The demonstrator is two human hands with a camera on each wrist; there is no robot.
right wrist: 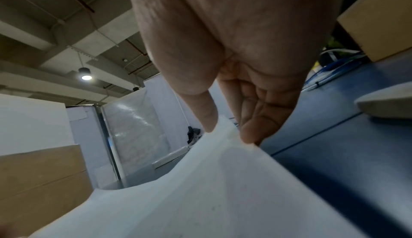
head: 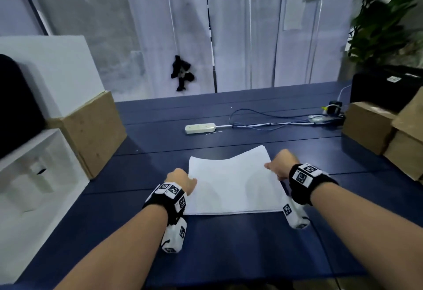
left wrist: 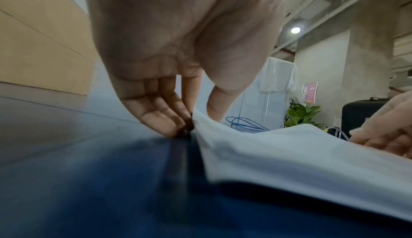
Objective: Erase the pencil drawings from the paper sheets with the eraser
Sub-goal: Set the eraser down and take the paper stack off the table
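A stack of white paper sheets (head: 231,184) lies on the blue table (head: 229,244) between my hands, its far edge bowed upward. My left hand (head: 183,181) pinches the left edge of the paper sheets (left wrist: 278,151) between thumb and fingers. My right hand (head: 280,163) pinches the right edge of the paper sheets (right wrist: 211,189) the same way and lifts it a little. The upper face of the paper looks blank. No eraser is visible in any view.
Cardboard boxes stand at the left (head: 91,134) and right (head: 368,127) of the table. A white power strip (head: 200,128) with cables (head: 274,120) lies behind the paper. A white foam tray (head: 34,175) sits at the left, a black case (head: 386,88) and a plant (head: 384,30) at the back right.
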